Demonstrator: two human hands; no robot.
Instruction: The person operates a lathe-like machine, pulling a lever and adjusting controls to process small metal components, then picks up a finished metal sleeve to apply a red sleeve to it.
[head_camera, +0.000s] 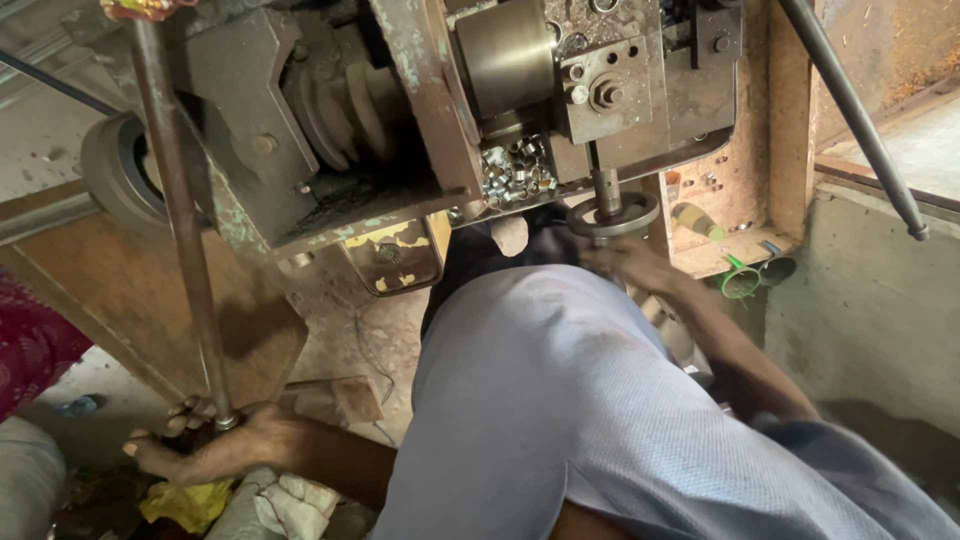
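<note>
My left hand (205, 450) is at the bottom left, closed around the lower end of a long rusty lever rod (175, 210) that runs up to an old press machine (420, 120). My right hand (630, 262), blurred, reaches under a round metal disc (615, 218) on the machine's vertical spindle (606, 185), with its fingers against the disc's edge. What those fingers hold is not visible. A heap of small shiny metal pieces (515, 172) lies on the machine bed just left of the spindle. My blue-shirted body (530, 400) fills the lower middle.
A stepped pulley (345, 100) and a flat wheel (115, 170) sit on the machine's left side. Another dark rod (850, 110) slants across the upper right. A green ring (740, 282) hangs by a wooden shelf (730, 250). Yellow and white rags (240, 500) lie near my left hand.
</note>
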